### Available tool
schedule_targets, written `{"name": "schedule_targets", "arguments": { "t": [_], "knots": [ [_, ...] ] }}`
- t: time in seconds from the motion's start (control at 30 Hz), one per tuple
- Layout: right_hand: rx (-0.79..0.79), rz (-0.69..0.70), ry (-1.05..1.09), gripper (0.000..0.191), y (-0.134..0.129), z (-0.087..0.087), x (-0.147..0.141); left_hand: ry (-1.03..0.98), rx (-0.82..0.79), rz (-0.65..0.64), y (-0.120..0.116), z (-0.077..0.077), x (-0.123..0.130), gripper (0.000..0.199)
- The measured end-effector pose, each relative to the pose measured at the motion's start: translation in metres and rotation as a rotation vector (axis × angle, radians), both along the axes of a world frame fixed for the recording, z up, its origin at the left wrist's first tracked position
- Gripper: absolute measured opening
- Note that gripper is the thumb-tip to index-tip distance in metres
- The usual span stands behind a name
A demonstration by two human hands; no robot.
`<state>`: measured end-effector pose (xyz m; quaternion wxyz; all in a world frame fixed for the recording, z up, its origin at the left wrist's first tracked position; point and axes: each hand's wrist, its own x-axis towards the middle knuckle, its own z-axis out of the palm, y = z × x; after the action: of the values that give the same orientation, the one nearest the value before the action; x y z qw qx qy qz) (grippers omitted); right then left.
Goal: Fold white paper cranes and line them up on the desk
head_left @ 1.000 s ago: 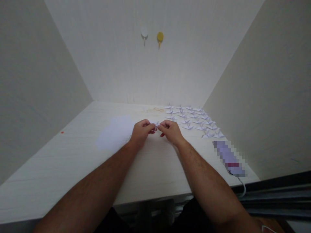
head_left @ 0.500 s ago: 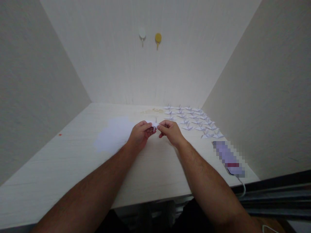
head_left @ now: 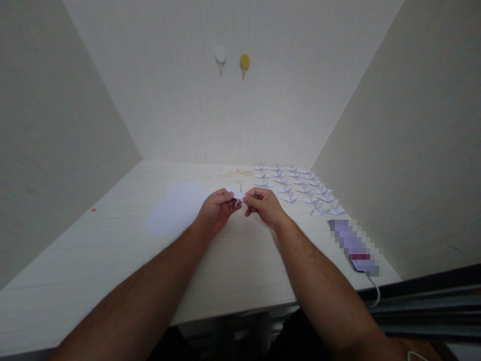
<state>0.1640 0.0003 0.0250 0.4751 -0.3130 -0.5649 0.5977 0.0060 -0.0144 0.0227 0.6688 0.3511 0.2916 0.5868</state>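
Observation:
A small folded white paper crane [head_left: 237, 196] is held between my two hands above the middle of the table. My left hand [head_left: 218, 209] pinches its left side between thumb and fingers. On the other side, the thumb and forefinger of my right hand [head_left: 264, 204] grip its right end. The finer folds are too small to make out. Beyond my right hand, several white paper cranes [head_left: 289, 198] stand in rows. White paper sheets [head_left: 176, 205] lie flat on the table to the left of my left hand.
A phone with a blurred screen [head_left: 353, 245] and a white cable [head_left: 376, 291] lies at the right edge of the pale table [head_left: 233, 271]. Walls enclose the back and sides. A white hook [head_left: 220, 54] and a yellow hook [head_left: 244, 61] are on the back wall.
The paper crane has tilted slightly between my fingers, and my left fingers have shifted a little on it. My right hand still grips its end.

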Motion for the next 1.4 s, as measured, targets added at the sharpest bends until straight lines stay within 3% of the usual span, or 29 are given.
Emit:
{"name": "schedule_targets", "arguments": {
  "t": [0.13,0.37,0.63,0.93,1.4],
  "knots": [
    [0.011,-0.006,-0.029,0.028,0.001,0.001,0.002,0.027,0.030,-0.032,0.002,0.000,-0.002,0.015],
    [0.049,-0.072,-0.104,0.030,0.004,-0.001,0.005,0.072,-0.012,0.056,0.006,-0.002,-0.006,0.019],
    [0.050,-0.001,-0.082,0.028,0.010,-0.008,0.010,-0.100,-0.122,-0.093,0.004,0.004,-0.007,0.008],
    [-0.016,0.113,-0.037,0.028,0.009,-0.007,0.012,-0.167,-0.128,-0.063,0.003,0.008,-0.008,0.010],
    [0.011,0.094,0.006,0.026,0.015,-0.014,0.011,-0.134,0.064,-0.101,0.005,-0.002,-0.009,0.012]
  ]
}}
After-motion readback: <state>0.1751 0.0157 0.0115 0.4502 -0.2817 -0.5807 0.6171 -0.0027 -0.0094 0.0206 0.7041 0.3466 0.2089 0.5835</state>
